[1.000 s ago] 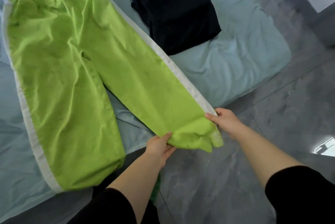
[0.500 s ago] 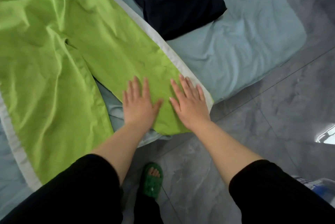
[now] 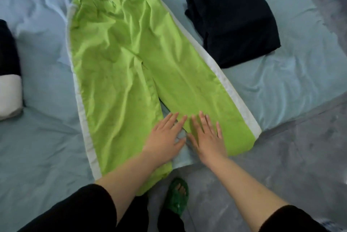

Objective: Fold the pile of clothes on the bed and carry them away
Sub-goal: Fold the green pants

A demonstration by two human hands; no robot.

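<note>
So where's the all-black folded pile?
In the head view, the black pile lies on the bed at the upper right. It is close beside the white stripe on the right leg of the green pants.

Grey floor (image 3: 300, 156) with cloudy, marble-like veining lies along the near edge and the right edge of the bed (image 3: 300, 81), wrapping round the bed's near right corner. It has a dull sheen, paler in patches toward the lower middle of the view. On it, just off the bed's near edge, stands a green slipper (image 3: 177, 201). The slipper is open at the front, so toes (image 3: 181, 189) show, pointing toward the bed. A black trouser leg (image 3: 169, 221) runs from the slipper to the lower border. At the lower right border a small pale blue-and-white thing (image 3: 336, 225) peeks in, too cut off to identify.
</note>
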